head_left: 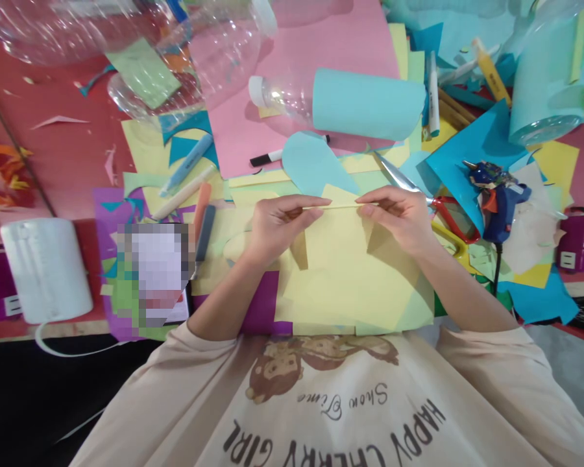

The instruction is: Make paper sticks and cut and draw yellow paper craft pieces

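Note:
A thin piece of pale yellow paper (341, 207) is stretched level between my hands, seen nearly edge-on. My left hand (279, 224) pinches its left end between thumb and fingers. At the right end, my right hand (401, 214) pinches it in the same way. Below both hands lie overlapping pale yellow sheets (350, 285). Just beyond my fingers is a light blue rounded paper piece (314, 162), partly over a black-capped marker (267, 158). Scissors (399, 174) with red handles lie next to my right hand, blades toward the middle.
A plastic bottle wrapped in light blue paper (370, 104) lies on a pink sheet (340, 39). Glue gun (501, 207) and blue paper scraps (460, 155) crowd the right. Clear bottles (224, 39) lie back left; markers (187, 165) and a white pouch (48, 269) are left.

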Available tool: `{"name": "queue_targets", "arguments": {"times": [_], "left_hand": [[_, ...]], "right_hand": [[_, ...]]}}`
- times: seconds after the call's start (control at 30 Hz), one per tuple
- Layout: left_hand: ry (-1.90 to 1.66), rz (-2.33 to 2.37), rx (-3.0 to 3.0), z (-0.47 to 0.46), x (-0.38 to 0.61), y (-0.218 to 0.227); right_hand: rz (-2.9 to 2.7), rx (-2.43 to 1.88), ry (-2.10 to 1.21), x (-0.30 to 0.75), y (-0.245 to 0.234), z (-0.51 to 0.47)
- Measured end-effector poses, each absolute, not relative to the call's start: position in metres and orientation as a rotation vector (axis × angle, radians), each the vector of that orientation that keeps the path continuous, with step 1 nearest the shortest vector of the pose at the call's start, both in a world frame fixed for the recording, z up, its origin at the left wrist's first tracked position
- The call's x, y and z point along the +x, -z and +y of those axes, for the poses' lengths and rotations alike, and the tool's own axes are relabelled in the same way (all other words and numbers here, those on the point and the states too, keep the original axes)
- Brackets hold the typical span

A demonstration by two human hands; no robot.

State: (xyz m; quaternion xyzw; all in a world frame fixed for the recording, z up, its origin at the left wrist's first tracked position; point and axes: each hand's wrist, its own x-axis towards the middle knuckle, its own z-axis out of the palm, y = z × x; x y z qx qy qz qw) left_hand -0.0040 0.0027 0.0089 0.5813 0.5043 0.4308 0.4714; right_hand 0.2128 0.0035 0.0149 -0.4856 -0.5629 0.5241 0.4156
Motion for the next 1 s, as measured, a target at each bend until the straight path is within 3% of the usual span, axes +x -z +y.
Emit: {"name": "queue_targets", "arguments": {"times": [0.77,1.0], "left_hand": [[-0.968,1.267,1.429,0.001,-0.006,-0.008],[-0.895,1.148,1.539,-0.003,0.001,-0.006]], "right_hand": [[-1.394,-1.217,-1.423,0.213,-0.013,0.002],[-1.549,-1.203,-1.31,0.202,-0.012,-0.009]]}}
